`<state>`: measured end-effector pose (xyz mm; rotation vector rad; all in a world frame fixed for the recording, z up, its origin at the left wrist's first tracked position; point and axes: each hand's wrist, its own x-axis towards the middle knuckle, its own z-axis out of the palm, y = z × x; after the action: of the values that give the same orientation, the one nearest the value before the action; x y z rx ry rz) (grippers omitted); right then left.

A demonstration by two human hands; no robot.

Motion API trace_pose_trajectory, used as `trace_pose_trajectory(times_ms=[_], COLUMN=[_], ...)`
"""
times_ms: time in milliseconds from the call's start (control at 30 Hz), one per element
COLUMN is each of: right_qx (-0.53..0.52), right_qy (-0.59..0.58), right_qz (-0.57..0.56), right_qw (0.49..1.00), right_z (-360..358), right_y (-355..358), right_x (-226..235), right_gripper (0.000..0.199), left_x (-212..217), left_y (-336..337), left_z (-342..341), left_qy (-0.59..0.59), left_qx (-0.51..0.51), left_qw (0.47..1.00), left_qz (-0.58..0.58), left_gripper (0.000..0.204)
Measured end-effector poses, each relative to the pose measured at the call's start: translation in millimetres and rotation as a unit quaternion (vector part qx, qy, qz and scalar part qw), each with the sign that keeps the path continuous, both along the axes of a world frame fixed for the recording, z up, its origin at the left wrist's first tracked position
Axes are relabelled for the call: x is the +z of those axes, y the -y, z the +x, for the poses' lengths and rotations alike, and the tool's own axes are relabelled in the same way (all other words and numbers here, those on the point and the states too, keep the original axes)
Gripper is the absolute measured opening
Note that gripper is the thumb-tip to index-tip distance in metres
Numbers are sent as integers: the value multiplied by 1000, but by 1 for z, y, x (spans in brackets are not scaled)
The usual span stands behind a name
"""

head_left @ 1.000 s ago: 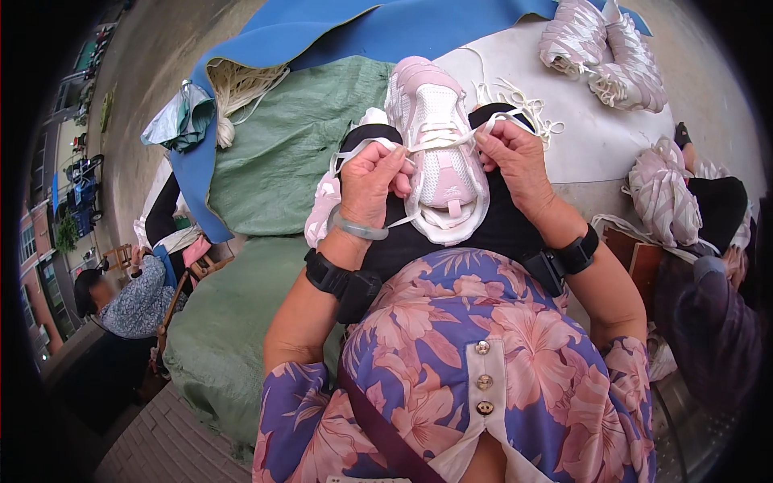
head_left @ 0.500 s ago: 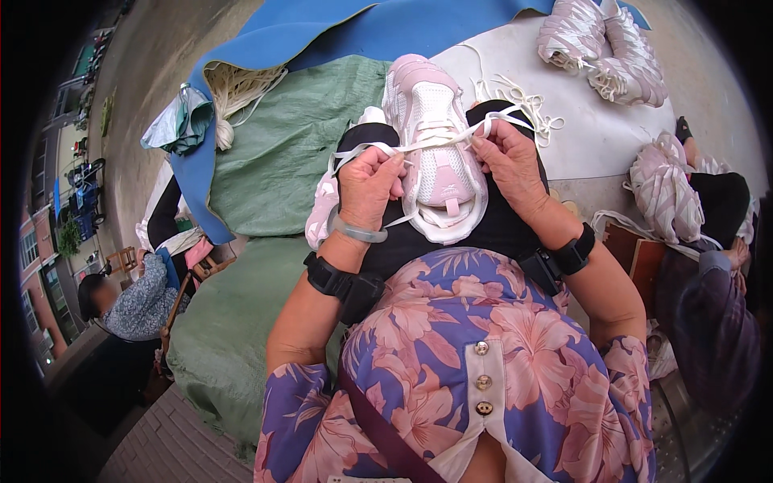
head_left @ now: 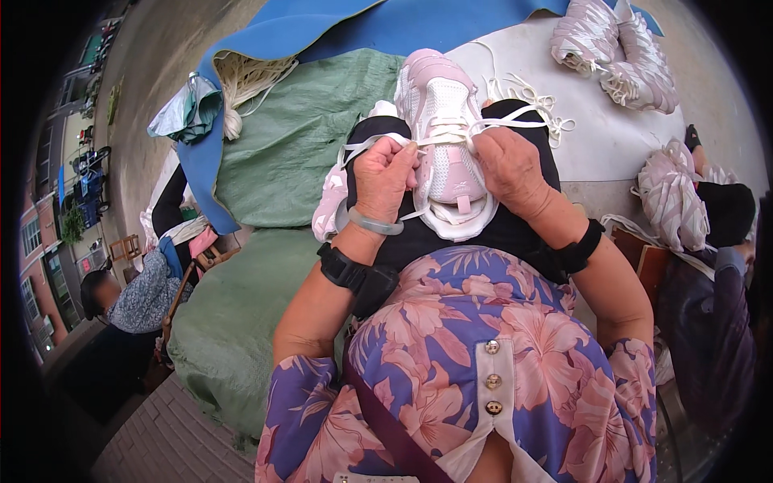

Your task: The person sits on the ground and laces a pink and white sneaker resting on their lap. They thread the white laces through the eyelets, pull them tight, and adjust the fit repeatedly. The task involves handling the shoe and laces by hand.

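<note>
A pale pink and white sneaker lies toe-away on my black-clad lap. My left hand pinches one end of its white lace at the shoe's left side. My right hand pinches the other end at the right side, and the lace runs taut across the eyelets. A second pink shoe lies half hidden under my left wrist. Both wrists wear black bands; the left also has a pale bangle.
Green sacks and a blue sheet lie to my left. More pink sneakers rest on a white surface ahead, and another pair lies by a seated person at right. A second person sits low at left.
Both hands have drawn the lace ends outward and slightly down across the shoe. The sneaker stays on my lap.
</note>
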<state>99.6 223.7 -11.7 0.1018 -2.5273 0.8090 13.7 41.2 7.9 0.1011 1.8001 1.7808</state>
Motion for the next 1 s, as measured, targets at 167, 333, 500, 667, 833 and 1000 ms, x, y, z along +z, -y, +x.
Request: trace_pose_trajectory(times_ms=[167,333,500,667,833,1000], right_qx=[-69,-91,-20,36,39,22], right_qy=[127,198,174,97,120,120], right_qz=[-175,-288,-144,-66,-104,-118], right_qw=[974,933,974,992,987,985], right_z=[3,14,25,28,26,29], right_y=[-1,-4,-2,-5,-13,-13], right_x=[2,13,26,18,5,8], right_gripper=[13,25,35,40,42,41], left_x=[-5,-6,-11,-19,-17,-3], left_y=[0,-4,-6,-12,-22,-17], left_z=[1,0,0,0,-4,-6], left_qy=[-18,-37,-79,-305,-479,-354], left_qx=[3,4,5,-12,-59,-77], left_qw=[1000,999,996,943,852,898], left_qz=[15,-12,-31,-132,-202,-251], left_gripper=[13,15,16,18,18,24])
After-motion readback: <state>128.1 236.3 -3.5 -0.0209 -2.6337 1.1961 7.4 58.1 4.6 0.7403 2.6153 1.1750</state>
